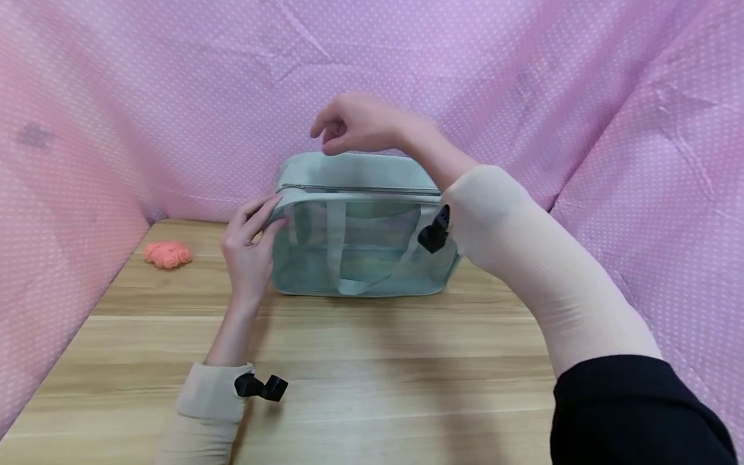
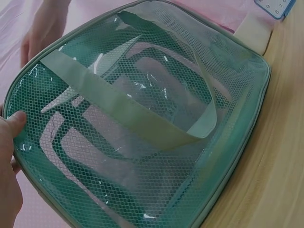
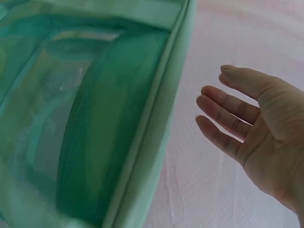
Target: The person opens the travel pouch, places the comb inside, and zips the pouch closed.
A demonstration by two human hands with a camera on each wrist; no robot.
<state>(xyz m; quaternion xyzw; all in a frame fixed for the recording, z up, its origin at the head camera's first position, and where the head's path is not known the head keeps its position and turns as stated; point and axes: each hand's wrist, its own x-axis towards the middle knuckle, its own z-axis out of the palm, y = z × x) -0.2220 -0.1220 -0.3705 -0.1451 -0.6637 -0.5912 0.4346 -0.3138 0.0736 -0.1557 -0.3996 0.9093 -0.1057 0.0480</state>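
A pale green zippered bag (image 1: 366, 245) with clear mesh-patterned side panels and fabric strap handles stands upright on the table. My left hand (image 1: 250, 248) pinches its upper left corner, the thumb on the front panel in the left wrist view. The zipper (image 1: 360, 189) runs along the top; whether it is fully closed I cannot tell. Above the bag, apart from it, hovers my right hand (image 1: 366, 123) with loosely bent fingers. Those fingers (image 3: 223, 116) hold nothing in the right wrist view, where the bag's edge (image 3: 156, 114) is beside them.
A coral-coloured bundle of stringy material (image 1: 167, 254) lies on the wooden table (image 1: 349, 387) at the left. Pink dotted cloth (image 1: 203, 97) hangs behind and at both sides. In the left wrist view, a blue-edged dial with numerals (image 2: 275, 6) shows at the top right.
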